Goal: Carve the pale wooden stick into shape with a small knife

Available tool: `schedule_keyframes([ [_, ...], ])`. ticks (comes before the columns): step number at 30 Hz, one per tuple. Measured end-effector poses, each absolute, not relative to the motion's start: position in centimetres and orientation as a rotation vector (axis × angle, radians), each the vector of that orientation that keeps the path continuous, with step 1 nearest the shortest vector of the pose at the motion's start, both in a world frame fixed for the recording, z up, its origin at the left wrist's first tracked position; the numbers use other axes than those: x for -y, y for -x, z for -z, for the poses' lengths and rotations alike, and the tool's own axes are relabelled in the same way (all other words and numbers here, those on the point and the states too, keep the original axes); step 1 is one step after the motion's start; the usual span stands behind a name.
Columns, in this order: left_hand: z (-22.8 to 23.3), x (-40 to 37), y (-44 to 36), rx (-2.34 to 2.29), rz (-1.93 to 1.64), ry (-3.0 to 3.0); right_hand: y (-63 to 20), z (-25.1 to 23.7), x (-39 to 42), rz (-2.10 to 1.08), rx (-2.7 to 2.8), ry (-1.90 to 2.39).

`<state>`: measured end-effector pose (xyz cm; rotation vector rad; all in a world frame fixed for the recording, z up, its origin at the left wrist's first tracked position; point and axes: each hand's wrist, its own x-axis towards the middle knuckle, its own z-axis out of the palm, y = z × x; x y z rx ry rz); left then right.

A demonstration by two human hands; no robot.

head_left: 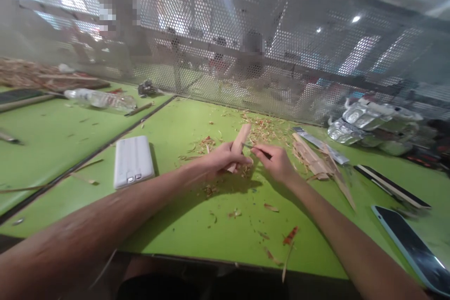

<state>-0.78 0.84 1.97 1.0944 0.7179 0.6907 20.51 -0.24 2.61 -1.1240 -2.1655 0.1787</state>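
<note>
Wood strip (242,135) held over the green bench (176,122)

It is clasped in the left hand (230,155); a slim tool (248,146) is pinched in the right hand (277,161), its tip at the wood's edge. Shavings (269,126) are scattered nearby.

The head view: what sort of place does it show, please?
Probably a woodworking shop: shavings lie scattered on the green table, the left hand grips a wood strip, and the right hand holds a thin tool.
</note>
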Motion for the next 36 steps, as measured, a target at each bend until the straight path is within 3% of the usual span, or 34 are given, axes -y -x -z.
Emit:
schedule_keyframes([
  [9, -1.3, -0.6, 0.4, -0.826, -0.789, -1.313, -20.1, -1.8, 0.7, 0.038, 2.249, 1.063],
  [24, -1.2, -0.5, 0.1, -0.917, -0.821, -1.505, -20.4, -1.3, 0.2, 0.121, 2.188, 1.138],
  [36, -2.3, 1.3, 0.0, -0.884, -0.552, -1.603, -24.5, -1.4, -3.6, 0.169, 1.973, 1.586],
])
